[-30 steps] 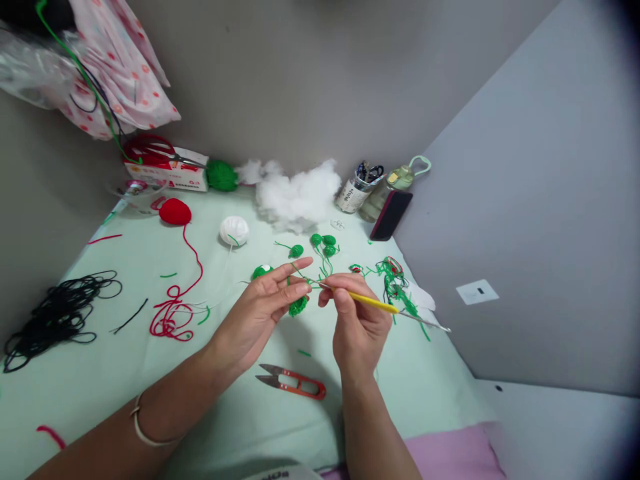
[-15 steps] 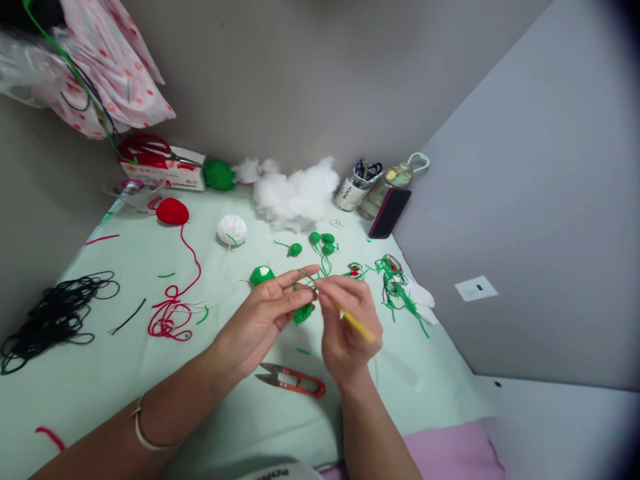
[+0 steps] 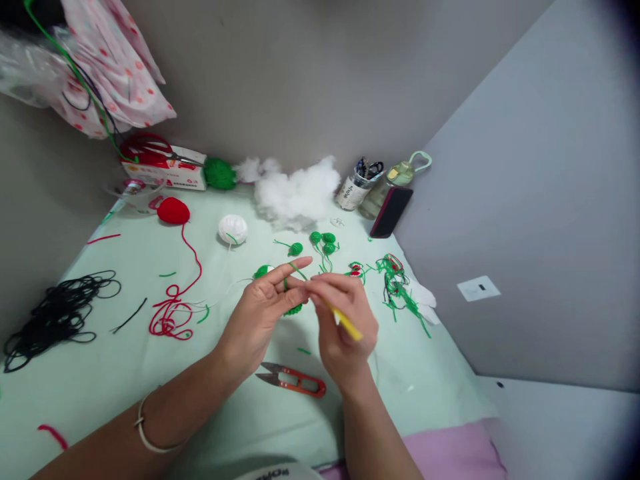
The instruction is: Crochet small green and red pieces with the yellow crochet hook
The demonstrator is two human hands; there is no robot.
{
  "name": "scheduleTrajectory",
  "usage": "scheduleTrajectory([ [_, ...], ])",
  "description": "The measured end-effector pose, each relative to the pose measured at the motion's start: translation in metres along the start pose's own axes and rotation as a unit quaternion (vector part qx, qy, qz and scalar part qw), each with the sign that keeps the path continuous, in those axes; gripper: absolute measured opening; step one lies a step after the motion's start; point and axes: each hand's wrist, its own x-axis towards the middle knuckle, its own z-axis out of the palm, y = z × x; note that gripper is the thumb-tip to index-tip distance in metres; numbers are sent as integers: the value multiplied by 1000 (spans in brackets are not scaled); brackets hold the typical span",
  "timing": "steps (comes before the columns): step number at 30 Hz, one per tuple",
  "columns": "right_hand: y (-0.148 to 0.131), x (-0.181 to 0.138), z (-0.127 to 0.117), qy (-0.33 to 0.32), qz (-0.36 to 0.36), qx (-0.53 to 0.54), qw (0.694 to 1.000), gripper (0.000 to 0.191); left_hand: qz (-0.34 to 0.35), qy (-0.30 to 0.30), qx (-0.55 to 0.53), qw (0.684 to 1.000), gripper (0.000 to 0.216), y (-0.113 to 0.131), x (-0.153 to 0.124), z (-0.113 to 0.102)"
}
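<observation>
Green yarn (image 3: pixel 299 271) runs over the raised index finger of my left hand (image 3: pixel 263 310). That hand's thumb and other fingers pinch a small green crochet piece (image 3: pixel 293 310), mostly hidden behind them. My right hand (image 3: pixel 347 320) is closed around a crochet hook with a yellow handle (image 3: pixel 347 323); its tip meets the left fingertips, and the hook end is hidden there. Behind the left hand lies a green and white crocheted piece (image 3: pixel 262 271), partly covered. Orange thread snips (image 3: pixel 295 380) rest on the cloth below both hands.
Small green crocheted balls (image 3: pixel 329 248) and white stuffing (image 3: pixel 295 197) lie beyond my hands. White yarn (image 3: pixel 233 229), red yarn (image 3: pixel 173 211) and black cord (image 3: pixel 55 313) are on the left. Yarn scraps (image 3: pixel 400 287), a phone (image 3: pixel 392 212) and a pen cup (image 3: pixel 354 190) stand or lie right.
Both hands have shifted slightly left, and the hook's handle has moved with the right hand. The green crochet piece is now more covered by the left fingers.
</observation>
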Motion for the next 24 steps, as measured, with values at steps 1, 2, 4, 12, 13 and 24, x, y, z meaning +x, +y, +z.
scheduleTrajectory([
  [1, 0, -2, 0, -4, -30, -41, 999, 34, -10, -2, -17, 1000, 44, -1, 1, 0],
  [2, 1, -3, 0, -5, -48, -59, 997, 36, -27, -12, -36, 999, 40, -1, 2, -1],
  [4, 3, -1, -2, 15, -32, -24, 999, 34, -66, -36, -73, 994, 31, -1, 4, -3],
  [12, 3, 6, -4, 36, 107, 153, 982, 20, 36, 9, 16, 999, 57, 2, 1, -1],
  [13, 2, 4, -2, 20, 70, 101, 992, 23, 40, 10, 16, 999, 60, 1, 0, 0],
  [24, 8, 12, -9, 87, 193, 298, 931, 16, -27, -66, -17, 997, 40, 7, 5, -7],
])
